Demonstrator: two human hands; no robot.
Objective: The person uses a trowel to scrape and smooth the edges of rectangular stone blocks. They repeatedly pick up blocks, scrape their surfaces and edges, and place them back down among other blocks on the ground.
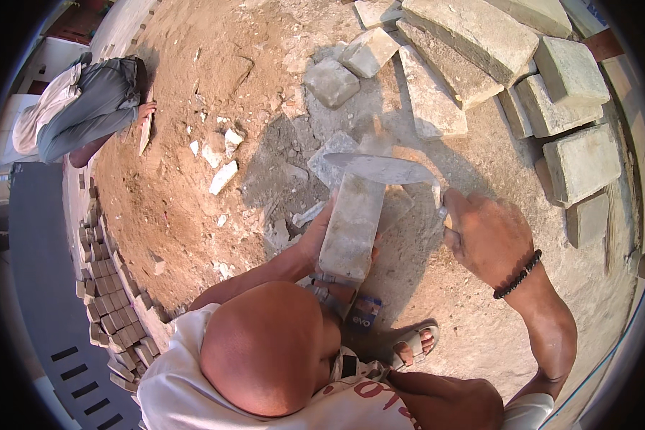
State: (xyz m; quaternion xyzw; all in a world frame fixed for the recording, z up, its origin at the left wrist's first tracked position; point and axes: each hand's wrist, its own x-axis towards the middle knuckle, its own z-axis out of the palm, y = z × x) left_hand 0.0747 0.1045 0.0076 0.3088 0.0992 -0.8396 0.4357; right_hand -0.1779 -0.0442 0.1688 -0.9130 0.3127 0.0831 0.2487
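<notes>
A long pale concrete block is held up in front of me, slightly tilted. My left hand is wrapped round it from the left, and its fingertips show at the right side. My right hand is closed round the handle of a trowel. The trowel's flat metal blade lies across the far end of the block, and its tip reaches past the left edge. A dark beaded bracelet circles my right wrist. Just beyond the block, a grey broken piece rests on the ground.
Concrete blocks lie heaped at the far right, with more blocks stacked nearer. White chunks are scattered over bare earth. At the far left a person bends low. Small paving bricks line the left edge. A blue packet lies near my foot.
</notes>
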